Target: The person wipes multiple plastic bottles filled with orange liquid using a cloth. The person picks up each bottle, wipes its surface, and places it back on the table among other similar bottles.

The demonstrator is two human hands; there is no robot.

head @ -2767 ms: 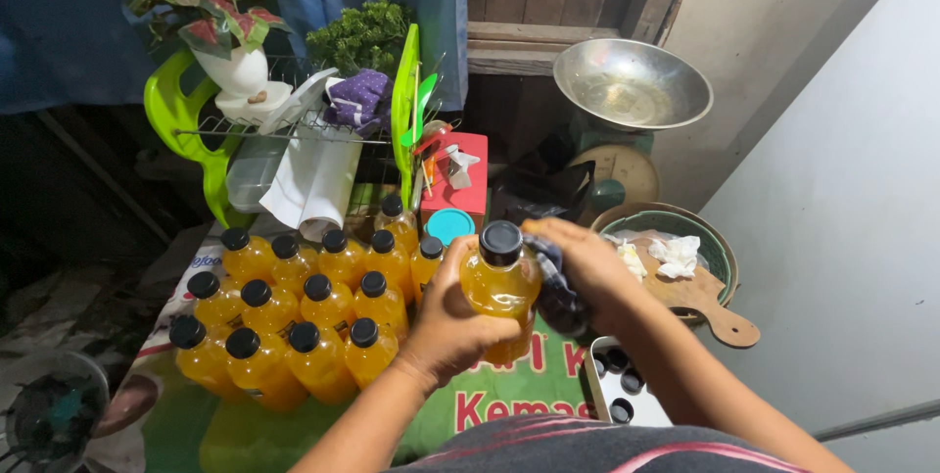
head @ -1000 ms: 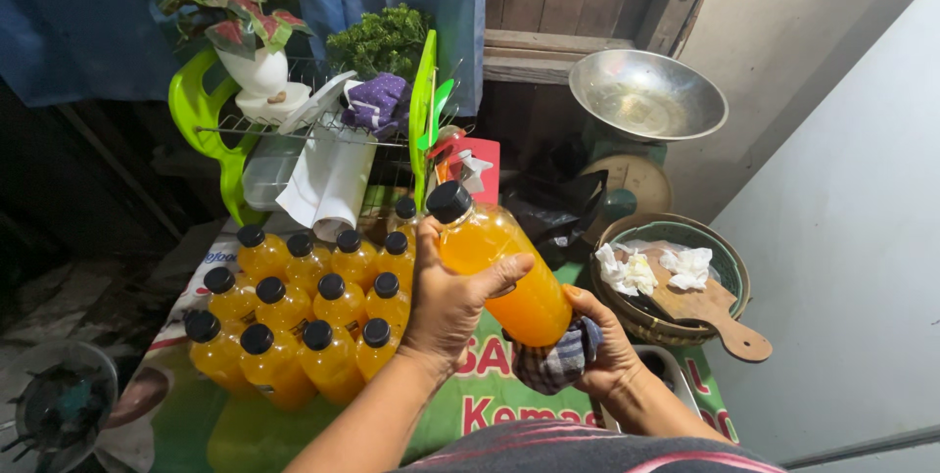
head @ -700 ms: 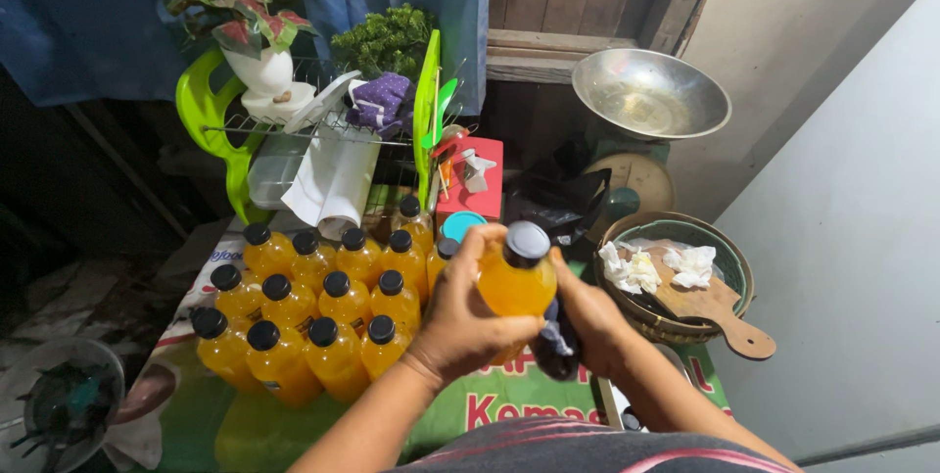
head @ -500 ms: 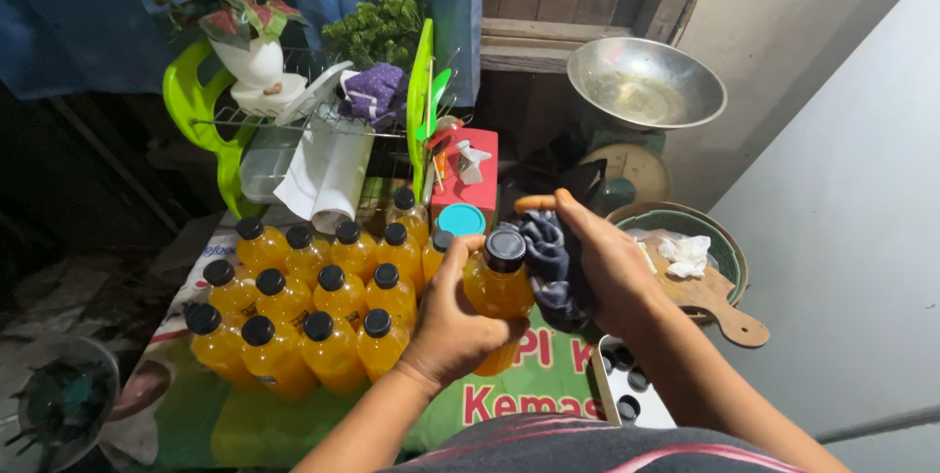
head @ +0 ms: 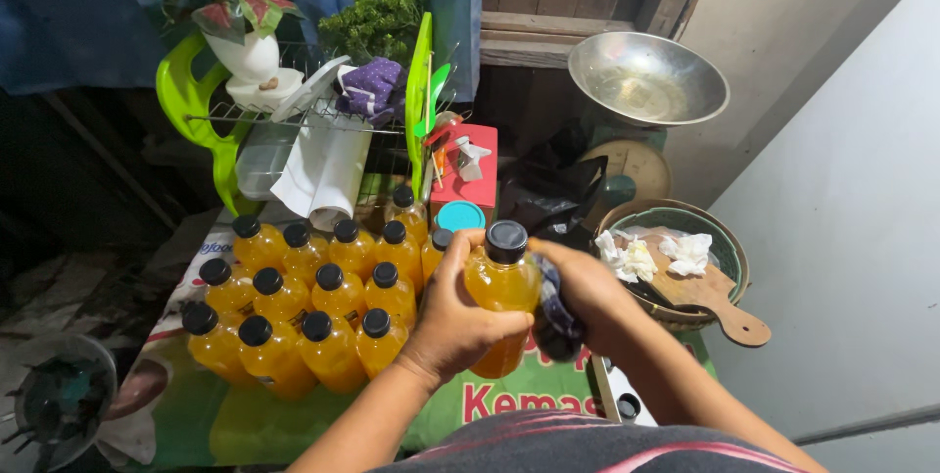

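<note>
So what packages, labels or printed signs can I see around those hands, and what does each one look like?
Held bottle: in both hands, clear plastic, orange liquid, black cap, no label visible.
Bottle group: left of the hands, rows of the same orange bottles with black caps.
Printed sheet: covers the table under the bottles, green with red and white lettering.
Red box: behind the bottles, upright, with a picture on its front.
</note>
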